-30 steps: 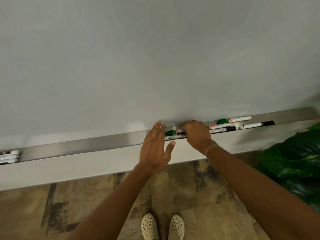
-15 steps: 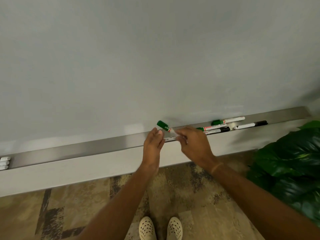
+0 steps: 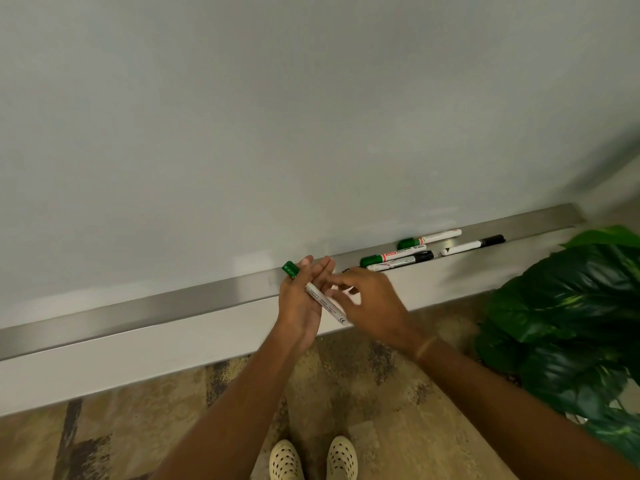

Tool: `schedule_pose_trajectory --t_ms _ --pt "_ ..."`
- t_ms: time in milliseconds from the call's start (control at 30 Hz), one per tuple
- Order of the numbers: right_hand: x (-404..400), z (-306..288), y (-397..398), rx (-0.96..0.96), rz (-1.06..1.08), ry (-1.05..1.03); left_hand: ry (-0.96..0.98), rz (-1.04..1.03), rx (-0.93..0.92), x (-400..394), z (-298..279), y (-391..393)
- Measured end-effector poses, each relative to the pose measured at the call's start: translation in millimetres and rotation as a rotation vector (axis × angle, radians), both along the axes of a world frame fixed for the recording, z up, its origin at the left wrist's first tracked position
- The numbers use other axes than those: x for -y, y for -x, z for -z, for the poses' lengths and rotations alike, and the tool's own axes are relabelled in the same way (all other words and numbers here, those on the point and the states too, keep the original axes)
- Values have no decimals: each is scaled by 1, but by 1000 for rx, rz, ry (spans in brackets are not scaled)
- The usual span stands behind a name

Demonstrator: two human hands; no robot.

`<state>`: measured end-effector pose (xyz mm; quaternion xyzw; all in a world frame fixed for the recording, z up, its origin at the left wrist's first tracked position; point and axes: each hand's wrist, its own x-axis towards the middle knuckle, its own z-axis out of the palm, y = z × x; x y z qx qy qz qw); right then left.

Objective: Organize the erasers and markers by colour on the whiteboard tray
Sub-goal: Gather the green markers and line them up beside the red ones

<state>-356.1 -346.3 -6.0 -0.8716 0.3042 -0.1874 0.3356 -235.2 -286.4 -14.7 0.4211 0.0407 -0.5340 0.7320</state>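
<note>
My left hand point(image 3: 298, 308) is raised in front of the metal whiteboard tray point(image 3: 173, 303) and holds a green-capped marker point(image 3: 325, 304) slanted across its palm, cap up and to the left. My right hand point(image 3: 375, 303) is just to the right of it, with loose fingers at the marker's white barrel. On the tray to the right lie two green-capped markers point(image 3: 391, 255) point(image 3: 429, 238) and two black-capped markers point(image 3: 403, 261) point(image 3: 472, 244). A dark marker end point(image 3: 346, 270) peeks out behind my right fingers. No eraser is in view.
The whiteboard point(image 3: 311, 116) fills the upper view. A large leafy plant point(image 3: 571, 323) stands at the right, below the tray's end. Patterned floor and my shoes point(image 3: 311, 459) are below. The tray's left stretch is bare metal.
The green marker was lifted off the tray by my right hand and passed into my left palm. The view has shifted, so the white items at the tray's far left are out of frame.
</note>
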Motion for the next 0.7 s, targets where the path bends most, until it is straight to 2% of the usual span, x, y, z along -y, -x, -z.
schedule_pose_trajectory --t_ms 100,200,300,367,500,700 --pt "40 -3 20 -59 193 59 19 -20 -45 2 2 1" --pt "79 2 35 -234 283 177 4 -22 -51 3 3 2" --pt "96 7 35 -477 188 221 -4 -18 -41 3 4 2" --pt "99 8 31 -566 105 232 -11 -18 -36 3 5 2" --pt "105 11 24 -655 19 226 -21 -21 -28 3 6 1" --pt "105 12 19 -659 -25 319 -15 -10 -33 4 6 -1"
